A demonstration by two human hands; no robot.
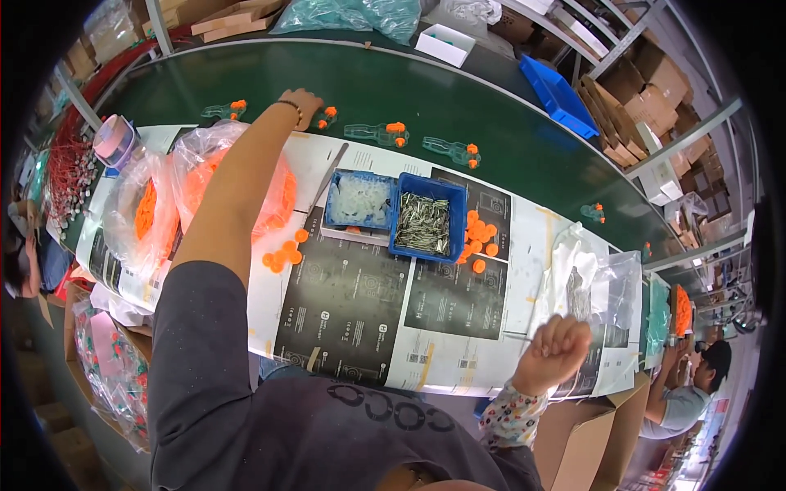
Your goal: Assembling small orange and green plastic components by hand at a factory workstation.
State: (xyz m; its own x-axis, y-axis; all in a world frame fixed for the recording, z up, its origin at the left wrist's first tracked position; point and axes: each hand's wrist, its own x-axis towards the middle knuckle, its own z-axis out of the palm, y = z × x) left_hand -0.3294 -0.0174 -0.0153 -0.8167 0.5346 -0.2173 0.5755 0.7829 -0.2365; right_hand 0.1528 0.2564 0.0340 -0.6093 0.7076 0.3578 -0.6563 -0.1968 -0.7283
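Note:
My left arm stretches far across the table, and my left hand (303, 108) is over the green belt. Its fingers point down and are mostly hidden. Right beside it lies a small translucent teal plastic part with orange knobs (327, 119); I cannot tell whether the hand touches it. My right hand (557, 350) is raised above the table's near right side, its fingers curled closed. Anything inside them is hidden. Mid-table, a blue bin (460, 214) holds many small metal pins (423, 224). Beside it stands a blue tray of whitish, grease-like stuff (360, 200).
More teal parts with orange knobs (381, 133) lie along the belt (508, 135). Loose orange caps (282, 255) sit near clear bags of orange pieces (205, 176). A clear plastic bag (618, 282) lies at right. Cardboard boxes (585, 434) flank the table; another person (696, 389) works far right.

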